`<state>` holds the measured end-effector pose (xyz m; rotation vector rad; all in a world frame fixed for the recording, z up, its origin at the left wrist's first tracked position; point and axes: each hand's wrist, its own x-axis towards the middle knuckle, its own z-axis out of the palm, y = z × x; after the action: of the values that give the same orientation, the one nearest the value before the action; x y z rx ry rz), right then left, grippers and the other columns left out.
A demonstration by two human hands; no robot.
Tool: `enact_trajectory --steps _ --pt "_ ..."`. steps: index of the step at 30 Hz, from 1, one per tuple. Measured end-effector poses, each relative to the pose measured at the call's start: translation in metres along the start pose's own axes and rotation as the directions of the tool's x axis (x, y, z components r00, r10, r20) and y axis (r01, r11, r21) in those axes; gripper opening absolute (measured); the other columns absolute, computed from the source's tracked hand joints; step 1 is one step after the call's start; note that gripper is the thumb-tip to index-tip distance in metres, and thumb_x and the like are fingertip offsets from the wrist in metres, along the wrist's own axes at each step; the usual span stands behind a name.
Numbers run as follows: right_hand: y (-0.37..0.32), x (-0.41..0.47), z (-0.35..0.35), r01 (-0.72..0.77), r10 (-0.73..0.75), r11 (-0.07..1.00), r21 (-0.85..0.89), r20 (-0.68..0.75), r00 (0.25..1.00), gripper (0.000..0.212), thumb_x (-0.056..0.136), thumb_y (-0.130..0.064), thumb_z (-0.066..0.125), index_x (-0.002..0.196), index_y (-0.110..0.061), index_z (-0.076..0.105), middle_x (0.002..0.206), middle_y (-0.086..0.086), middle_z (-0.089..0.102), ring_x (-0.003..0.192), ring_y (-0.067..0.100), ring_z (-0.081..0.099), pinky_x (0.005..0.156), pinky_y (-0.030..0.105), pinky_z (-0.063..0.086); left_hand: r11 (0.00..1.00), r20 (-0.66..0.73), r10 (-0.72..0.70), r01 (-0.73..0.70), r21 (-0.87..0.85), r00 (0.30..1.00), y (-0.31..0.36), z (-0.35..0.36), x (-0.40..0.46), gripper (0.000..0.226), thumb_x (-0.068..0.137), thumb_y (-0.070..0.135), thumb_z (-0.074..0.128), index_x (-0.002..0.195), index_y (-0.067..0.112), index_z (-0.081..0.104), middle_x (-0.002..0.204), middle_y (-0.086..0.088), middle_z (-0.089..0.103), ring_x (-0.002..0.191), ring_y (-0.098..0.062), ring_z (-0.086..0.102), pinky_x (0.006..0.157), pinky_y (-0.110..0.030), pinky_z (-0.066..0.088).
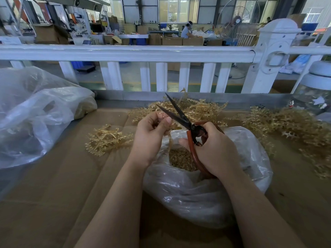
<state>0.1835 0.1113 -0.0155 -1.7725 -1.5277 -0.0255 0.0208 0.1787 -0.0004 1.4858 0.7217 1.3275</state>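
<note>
My right hand (217, 149) grips the red-brown handles of a pair of scissors (179, 113), whose black blades stand apart and point up and to the left. My left hand (152, 135) pinches a thin golden plastic sprig (169, 140) that hangs down from its fingers, close under the blades. Both hands hover over an open clear plastic bag (206, 190) that holds several small golden cut pieces (180, 160).
The worktop is covered in brown cardboard (62, 185). Golden sprig piles lie at left (107, 138), behind the hands (200, 108) and at right (290, 126). A large clear bag (35, 113) fills the left. A white railing (161, 54) runs along the far edge.
</note>
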Motion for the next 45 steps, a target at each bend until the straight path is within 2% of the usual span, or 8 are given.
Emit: enact_trajectory --steps 8,12,19,25,31,37,40,45 --pt "-0.0014 -0.0015 -0.0005 0.042 -0.043 0.997 -0.069 -0.014 0.999 0.069 0.066 -0.087 0.050 0.096 -0.025 0.054 0.088 -0.014 0.063 0.082 0.010 0.059 0.070 0.031 0.055 1.000 0.005 0.027 -0.027 -0.007 1.000 0.0040 -0.0006 -0.0018 0.023 0.095 -0.003 0.055 0.092 0.015 0.069 0.085 -0.013 0.062 0.073 -0.017 0.051 0.063 -0.018 0.045" --pt "-0.0026 -0.0008 -0.0014 0.041 -0.044 0.995 -0.087 -0.027 0.999 0.068 0.067 -0.086 0.050 0.097 -0.025 0.057 0.088 -0.014 0.065 0.081 0.009 0.059 0.067 0.028 0.053 1.000 0.031 0.003 -0.003 -0.018 1.000 0.0047 0.0003 -0.0030 0.018 0.095 0.000 0.056 0.092 0.012 0.070 0.081 -0.005 0.066 0.072 -0.009 0.058 0.062 -0.017 0.046" --pt "-0.0060 -0.0005 -0.0049 0.030 -0.035 0.989 -0.144 -0.032 0.999 0.077 0.061 -0.094 0.035 0.091 -0.027 0.057 0.076 -0.019 0.058 0.069 0.004 0.052 0.055 0.019 0.040 1.000 0.027 0.025 -0.025 -0.005 0.999 0.0028 -0.0005 -0.0025 0.012 0.095 -0.002 0.055 0.097 -0.007 0.066 0.090 -0.015 0.069 0.077 -0.009 0.064 0.068 -0.016 0.049" --pt "-0.0074 -0.0021 -0.0051 0.044 -0.053 0.988 -0.149 -0.059 0.997 0.072 0.062 -0.093 0.035 0.086 -0.029 0.057 0.068 -0.023 0.050 0.062 0.000 0.045 0.053 0.012 0.031 1.000 0.035 0.013 -0.012 -0.019 0.999 0.0048 -0.0020 -0.0026 0.012 0.095 -0.001 0.056 0.091 0.000 0.068 0.086 -0.009 0.069 0.077 -0.010 0.063 0.069 -0.016 0.048" --pt "-0.0048 -0.0033 -0.0042 0.077 -0.093 0.982 -0.173 -0.085 0.992 0.072 0.067 -0.092 0.039 0.082 -0.025 0.062 0.066 -0.017 0.058 0.061 0.007 0.054 0.053 0.020 0.042 1.000 0.031 0.012 -0.011 -0.014 0.999 0.0050 -0.0049 -0.0015 0.010 0.094 0.000 0.057 0.093 -0.007 0.064 0.091 -0.029 0.062 0.083 -0.025 0.055 0.074 -0.026 0.047" --pt "-0.0071 -0.0033 -0.0062 0.076 -0.093 0.983 -0.165 -0.101 0.991 0.071 0.068 -0.092 0.042 0.090 -0.028 0.064 0.073 -0.019 0.060 0.065 0.003 0.052 0.051 0.015 0.036 1.000 0.093 -0.023 0.022 0.007 0.995 0.0037 -0.0020 -0.0015 0.011 0.092 -0.004 0.058 0.092 -0.014 0.061 0.086 -0.020 0.061 0.079 -0.026 0.055 0.073 -0.033 0.045" --pt "-0.0065 -0.0027 -0.0066 0.071 -0.087 0.984 -0.166 -0.090 0.992 0.068 0.068 -0.090 0.047 0.091 -0.028 0.064 0.075 -0.020 0.060 0.066 0.003 0.051 0.052 0.012 0.032 1.000 0.117 -0.016 0.016 0.006 0.993 0.0067 -0.0008 -0.0028 0.009 0.091 -0.005 0.057 0.085 -0.004 0.064 0.080 -0.012 0.063 0.071 -0.013 0.057 0.067 -0.021 0.046" --pt "-0.0052 -0.0033 -0.0061 0.083 -0.098 0.984 -0.157 -0.090 0.991 0.066 0.070 -0.087 0.048 0.088 -0.026 0.064 0.073 -0.017 0.062 0.066 0.006 0.054 0.053 0.018 0.039 1.000 0.119 -0.019 0.020 -0.006 0.993 0.0065 -0.0006 -0.0031 0.010 0.092 -0.004 0.057 0.085 -0.008 0.062 0.079 -0.014 0.061 0.073 -0.018 0.055 0.070 -0.026 0.046"
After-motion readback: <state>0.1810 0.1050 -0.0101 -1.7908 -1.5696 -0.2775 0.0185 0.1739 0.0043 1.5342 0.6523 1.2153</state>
